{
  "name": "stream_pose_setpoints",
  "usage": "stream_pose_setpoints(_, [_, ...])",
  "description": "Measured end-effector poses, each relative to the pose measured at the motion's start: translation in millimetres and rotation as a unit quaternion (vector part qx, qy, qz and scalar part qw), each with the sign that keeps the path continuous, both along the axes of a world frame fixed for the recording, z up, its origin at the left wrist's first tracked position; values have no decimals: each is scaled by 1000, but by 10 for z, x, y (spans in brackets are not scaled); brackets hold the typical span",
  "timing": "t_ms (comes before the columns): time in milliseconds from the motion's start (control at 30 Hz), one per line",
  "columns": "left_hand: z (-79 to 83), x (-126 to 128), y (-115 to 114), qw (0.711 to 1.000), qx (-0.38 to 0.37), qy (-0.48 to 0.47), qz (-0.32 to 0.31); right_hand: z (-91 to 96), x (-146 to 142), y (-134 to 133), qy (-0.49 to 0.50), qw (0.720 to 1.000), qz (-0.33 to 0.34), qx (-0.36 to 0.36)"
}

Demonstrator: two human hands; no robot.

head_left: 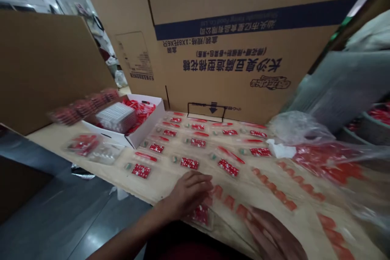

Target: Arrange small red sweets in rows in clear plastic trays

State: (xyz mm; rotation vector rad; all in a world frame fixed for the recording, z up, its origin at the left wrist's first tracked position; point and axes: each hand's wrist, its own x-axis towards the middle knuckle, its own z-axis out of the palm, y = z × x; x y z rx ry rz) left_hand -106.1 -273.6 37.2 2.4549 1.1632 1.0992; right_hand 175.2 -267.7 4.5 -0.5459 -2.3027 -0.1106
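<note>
My left hand (190,193), its fingers bent and pressed together, is over a clear plastic tray with a red white-spotted packet (201,213) at the table's near edge. What lies under its fingertips is hidden. Right of it runs a slanting row of small orange-red pieces (229,202). My right hand (274,231), slightly blurred, reaches in low with stretched fingers, their tips close to the last piece of that row. More such rows (274,190) lie to the right. Beyond my hands, several clear trays hold a red spotted packet (189,163) and a red stick-like piece (230,154).
A white box (131,140) holds red pieces and stacked clear trays (117,117). Large cardboard boxes (225,85) stand behind the table (164,187). At right lies a clear bag of red pieces (329,166). Stacked red packs (82,107) sit at left.
</note>
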Motion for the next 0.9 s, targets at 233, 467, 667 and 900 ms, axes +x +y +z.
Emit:
stream_pose_setpoints(233, [-21,-848,344,951,-159,-96,246,-3,-1324,783,144,948,-39,-282])
stream_pose_setpoints(467, [-263,-1078,916,882,-295,-28,367,63,-1814,1124,-74,924,-194,-322])
stream_pose_setpoints(667, [-260,-1069,736,873,-324,20,365,55,-1770,933,-146,912,-222,-311])
stream_pose_setpoints(900, [-151,-941,848,861,-343,108,360,-40,-1625,885,-133,923,-249,-262])
